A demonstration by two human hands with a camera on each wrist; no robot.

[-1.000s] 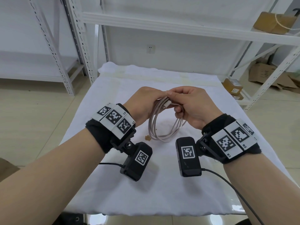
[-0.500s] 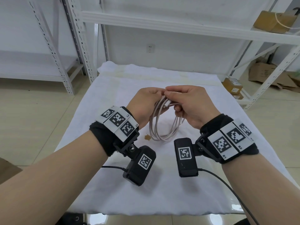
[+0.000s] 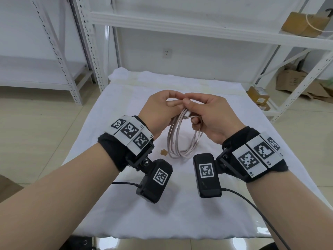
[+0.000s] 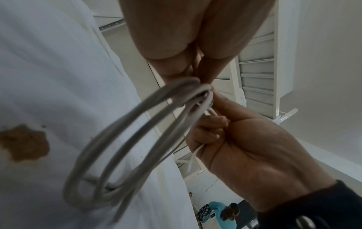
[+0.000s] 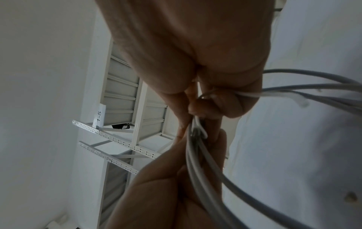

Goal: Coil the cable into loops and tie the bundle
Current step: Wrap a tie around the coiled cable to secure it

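A pale pink-white cable (image 3: pixel 180 141) hangs in several loops above the white-clothed table (image 3: pixel 180 204). Both hands meet at the top of the coil. My left hand (image 3: pixel 162 110) pinches the top of the bundle (image 4: pixel 184 86) with thumb and fingers. My right hand (image 3: pixel 207 114) curls round the right side of the coil and holds the cable's white connector end (image 3: pixel 187 115). A thin white tie strand (image 4: pixel 192 158) runs through the right palm in the left wrist view. The gathered strands (image 5: pixel 197 139) pass between both hands' fingers in the right wrist view.
A small brown stain (image 3: pixel 163 152) marks the cloth beside the coil's bottom. White metal shelving (image 3: pixel 198 20) stands behind the table, with cardboard boxes (image 3: pixel 259 95) on the floor at right. Black camera leads (image 3: pixel 252 204) trail from the wrists over the near table.
Both hands have lifted slightly and shifted away from me with the coil. The fingertips have closed together at the top of the bundle.
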